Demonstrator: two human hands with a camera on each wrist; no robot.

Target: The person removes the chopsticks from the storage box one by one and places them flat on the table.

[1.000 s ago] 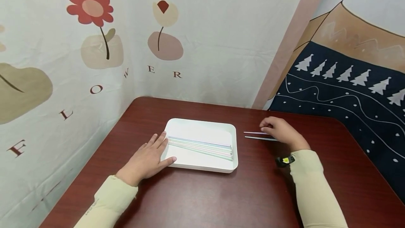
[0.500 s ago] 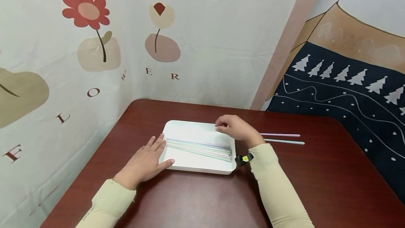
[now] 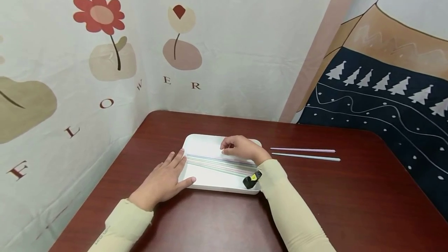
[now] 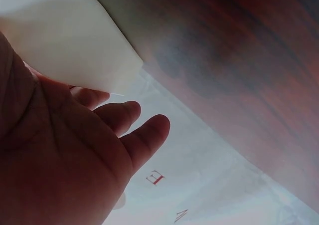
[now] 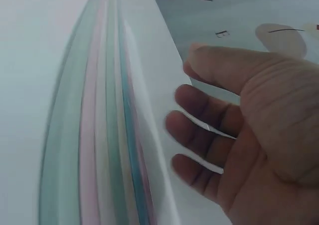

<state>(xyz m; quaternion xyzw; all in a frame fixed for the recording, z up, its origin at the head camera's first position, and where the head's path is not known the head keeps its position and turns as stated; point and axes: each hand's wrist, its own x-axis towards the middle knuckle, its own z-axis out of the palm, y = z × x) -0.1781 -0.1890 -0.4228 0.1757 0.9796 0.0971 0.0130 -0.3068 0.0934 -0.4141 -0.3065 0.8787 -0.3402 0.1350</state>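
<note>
Evidently, the white tray (image 3: 201,144) was the only container, lying on the dark red table (image 3: 217,221), nearer the far edge and left corner than the right corner. A bundle of thin coloured sticks (image 3: 210,162) lay in it, running from the tray's left edge to its right edge. They were close together at the left and fanned out a little towards the near right corner. The right wrist view showed green, pink, cream and blue among them, lying side by side; their exact number could not be told.

Beyond the tray's right edge, on the table, lay a lilac stick (image 3: 302,150) and a pale blue stick (image 3: 306,156), apart from each other and almost parallel, the lilac one closer to the table's far edge.

The left hand (image 3: 161,182) rested at the tray's left edge with fingers spread and thumb along the near left corner, touching without clasping. The right hand (image 3: 241,149) hung above the far half of the tray, its fingers loosely bent and its grip released; the right wrist view showed the thumb and fingers apart.

On the pale wall cloth (image 3: 241,49), brown letters (image 3: 18,170) spelled F, L, O, W, E, R. Small lettering (image 3: 102,235) on the left sleeve (image 3: 127,221) was too faint to read. A black device (image 3: 250,181) with a yellow-green patch sat at the right wrist, over the tray's near right corner.
</note>
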